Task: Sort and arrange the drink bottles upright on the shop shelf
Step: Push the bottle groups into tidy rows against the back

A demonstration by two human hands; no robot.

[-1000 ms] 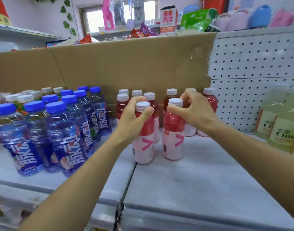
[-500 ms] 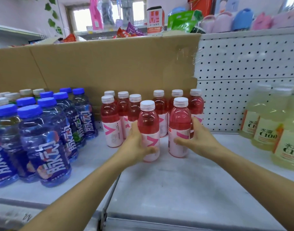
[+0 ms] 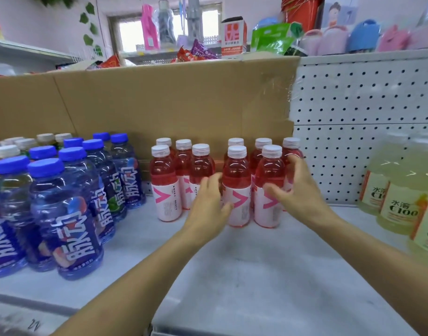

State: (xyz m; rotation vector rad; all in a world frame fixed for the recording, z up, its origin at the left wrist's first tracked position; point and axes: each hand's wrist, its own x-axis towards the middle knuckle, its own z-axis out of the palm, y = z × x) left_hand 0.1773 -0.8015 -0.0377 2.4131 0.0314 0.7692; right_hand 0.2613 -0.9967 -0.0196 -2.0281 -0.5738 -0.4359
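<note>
Nine red drink bottles [image 3: 163,187] with white caps stand upright on the shelf [image 3: 268,275], packed in short rows with their pink V labels turned to the front so a shopper can read them. The front middle bottle [image 3: 237,180] and the front right bottle [image 3: 268,175] sit just ahead of the rest, closing up the block.

The left hand [image 3: 207,202] comes in at that middle bottle's 9 o'clock side, thumb on its label and fingers reaching into the gap beside it. Whether it actually grips or only steadies the bottle, I cannot tell. The right hand [image 3: 298,192] is spread loosely at the 3 o'clock side of the front right bottle, thumb across the label, clamped on nothing. The two hands are apart, bracketing the front pair, likely to square them with the rows behind.

At 12 o'clock a cardboard sheet [image 3: 171,105] gives the rows a back stop. At 9 o'clock are blue-capped bottles [image 3: 62,214], each kind kept to its own patch. At 3 o'clock, well apart, stand pale yellow bottles [image 3: 399,202] before the pegboard panel [image 3: 365,105].
</note>
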